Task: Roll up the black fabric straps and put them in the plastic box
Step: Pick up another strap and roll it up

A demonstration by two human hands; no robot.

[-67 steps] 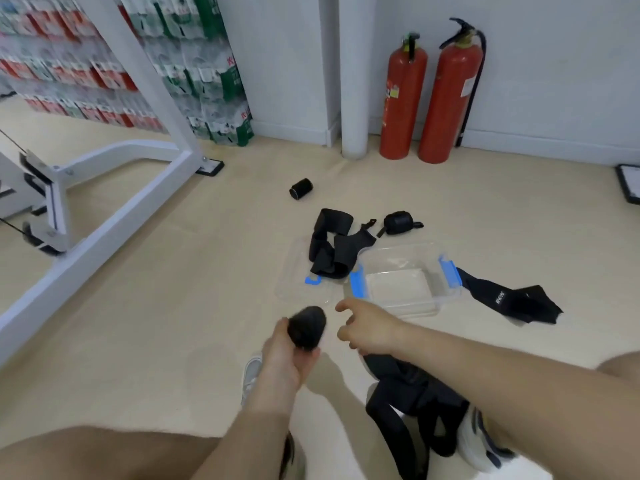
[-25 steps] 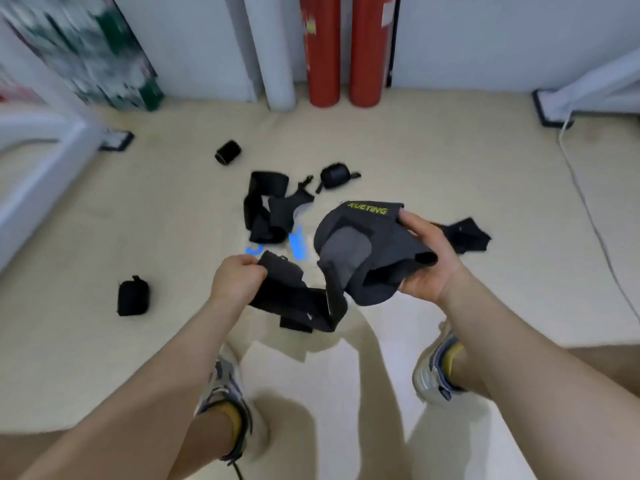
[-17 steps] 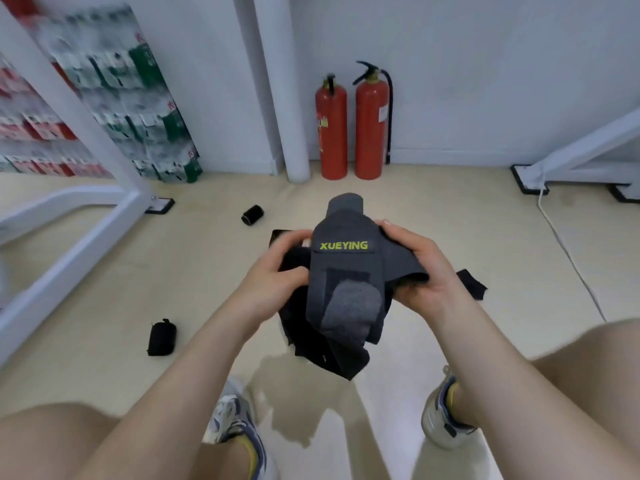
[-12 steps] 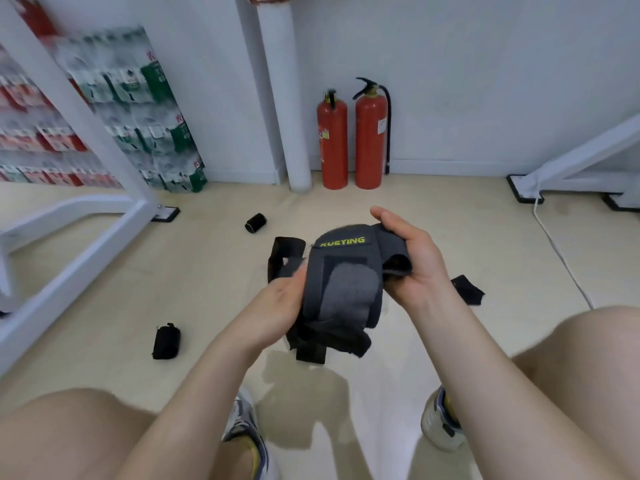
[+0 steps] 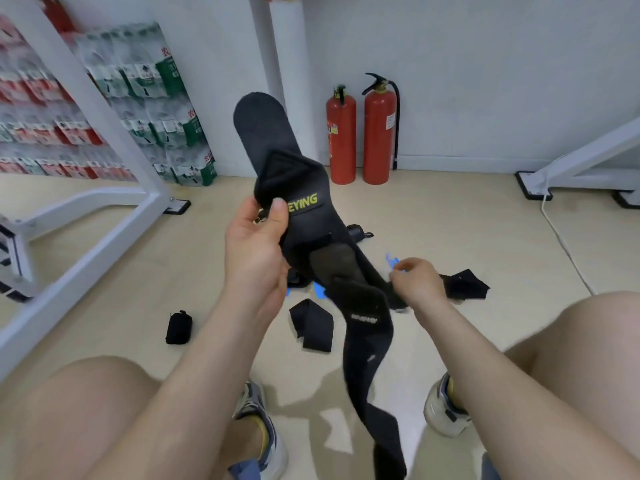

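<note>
— What is seen at 8 o'clock from the left hand (image 5: 256,247)?
— A rolled strap (image 5: 178,327) is seen on the floor (image 5: 450,220), not yet boxed.
— Why is the long strap (image 5: 360,306) held up?
— It is gripped near its yellow letters (image 5: 304,202) by the left hand, so the tail is let hang toward 6 o'clock, likely for rolling.
— And the plastic box (image 5: 392,263)?
— It is mostly hidden behind the strap, at 3 o'clock from that hand. Only its blue clips (image 5: 320,291) are seen.
— The right hand (image 5: 415,282)?
— It is curled beside the tail. Whether anything is pinched cannot be told.

Gym-like room: white machine frame (image 5: 98,109), stacked water packs (image 5: 162,109), fire extinguishers (image 5: 379,133).
</note>
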